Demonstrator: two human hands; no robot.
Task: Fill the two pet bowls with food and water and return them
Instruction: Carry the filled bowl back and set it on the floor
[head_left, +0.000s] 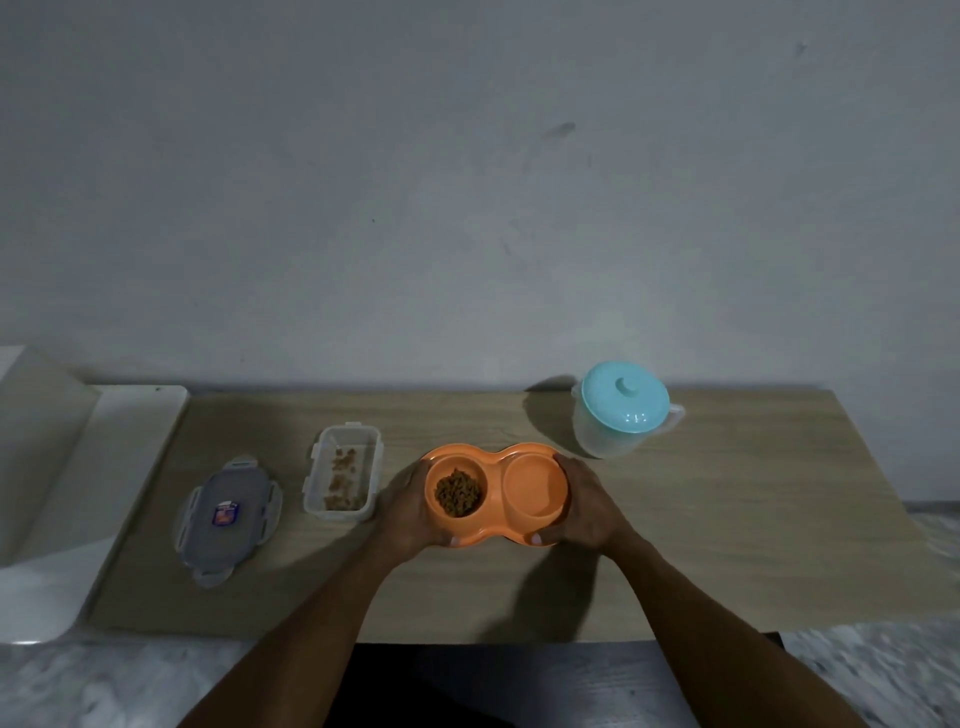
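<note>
Exposure was low throughout; the wall (467, 182) read as flat dull grey. Light arrived from the right and somewhat above. The jug (608, 436) threw a soft shadow leftward onto wall and tabletop (737, 519), and dark shadows lay left of the right forearm (701, 613) and left forearm (322, 613). Two small specular highlights sat on the jug lid (623, 397). The white board (78, 493) at far left was the brightest area. The double bowl (496, 461) held the only saturated colour. Focus was soft overall; the label (226, 514) on the clear lid (208, 556) was unreadable. Wide-angle distortion bowed the tabletop edges, and the floor (883, 665) smeared toward the lower corners.
</note>
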